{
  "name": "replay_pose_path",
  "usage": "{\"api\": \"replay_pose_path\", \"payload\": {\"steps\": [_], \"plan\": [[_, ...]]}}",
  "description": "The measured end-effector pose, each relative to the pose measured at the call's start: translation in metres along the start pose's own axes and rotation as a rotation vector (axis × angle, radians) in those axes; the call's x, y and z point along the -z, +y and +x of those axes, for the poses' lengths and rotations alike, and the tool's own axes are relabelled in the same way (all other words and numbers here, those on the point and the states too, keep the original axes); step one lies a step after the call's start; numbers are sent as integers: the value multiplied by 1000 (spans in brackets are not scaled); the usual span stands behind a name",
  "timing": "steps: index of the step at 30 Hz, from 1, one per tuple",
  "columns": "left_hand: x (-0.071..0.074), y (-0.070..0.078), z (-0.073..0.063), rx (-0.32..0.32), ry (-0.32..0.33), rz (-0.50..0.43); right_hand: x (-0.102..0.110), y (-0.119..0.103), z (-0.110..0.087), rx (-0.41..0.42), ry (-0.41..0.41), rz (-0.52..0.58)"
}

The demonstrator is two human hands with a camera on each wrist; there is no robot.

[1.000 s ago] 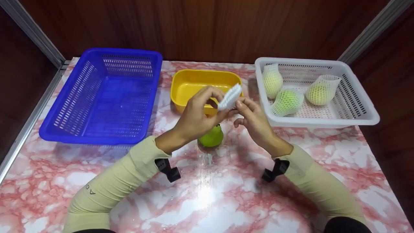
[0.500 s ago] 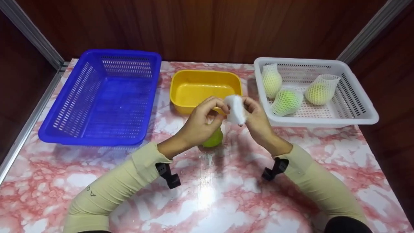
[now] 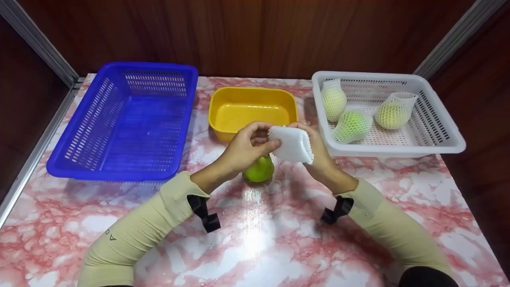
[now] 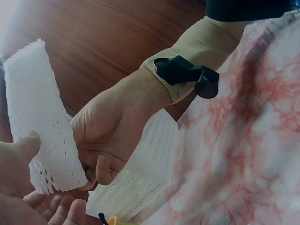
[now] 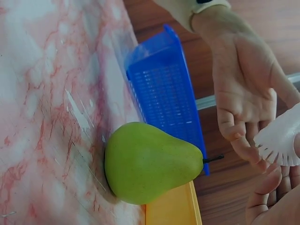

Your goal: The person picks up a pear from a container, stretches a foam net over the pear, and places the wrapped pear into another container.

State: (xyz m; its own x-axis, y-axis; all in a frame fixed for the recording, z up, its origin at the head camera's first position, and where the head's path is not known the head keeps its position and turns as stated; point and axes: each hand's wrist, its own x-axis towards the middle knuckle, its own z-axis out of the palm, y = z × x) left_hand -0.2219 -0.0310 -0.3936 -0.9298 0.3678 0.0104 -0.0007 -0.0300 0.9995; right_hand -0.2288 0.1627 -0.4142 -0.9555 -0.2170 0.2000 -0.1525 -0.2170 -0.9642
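A folded white foam net sleeve (image 3: 290,145) is held up over the table between both hands. My left hand (image 3: 244,150) pinches its left edge, thumb on the near face. Behind its right side, my right hand (image 3: 322,158) holds the sleeve too, most of those fingers hidden by it in the head view. From the left wrist, the sleeve (image 4: 40,112) looks flat and long, with slits toward its lower end. A green pear (image 5: 150,161) stands upright on the table, stem up, just below the hands, with no net on it.
A yellow bin (image 3: 253,129) stands behind the pear. To the left is a blue basket (image 3: 119,175); to the right, a white basket (image 3: 398,150) contains three netted pears (image 3: 354,125). A brown wood panel (image 3: 255,36) closes off the back.
Both hands have lowered slightly and turned the sleeve, so its broad face now shows instead of its edge. The pear and containers have stayed put.
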Motion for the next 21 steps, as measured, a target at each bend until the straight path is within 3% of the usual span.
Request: {"api": "replay_pose_path", "payload": {"steps": [3,9,15,21], "plan": [[1,-1,0,10,16,-33,-1,0,0,-20,4,-9],[6,-2,3,-41,63,-178,-1,0,1,-72,31,-23],[11,-3,6,-92,85,-299,0,-1,2,-129,-26,147],[12,-2,7,-73,44,-395,3,-3,1,-154,-125,323]]}}
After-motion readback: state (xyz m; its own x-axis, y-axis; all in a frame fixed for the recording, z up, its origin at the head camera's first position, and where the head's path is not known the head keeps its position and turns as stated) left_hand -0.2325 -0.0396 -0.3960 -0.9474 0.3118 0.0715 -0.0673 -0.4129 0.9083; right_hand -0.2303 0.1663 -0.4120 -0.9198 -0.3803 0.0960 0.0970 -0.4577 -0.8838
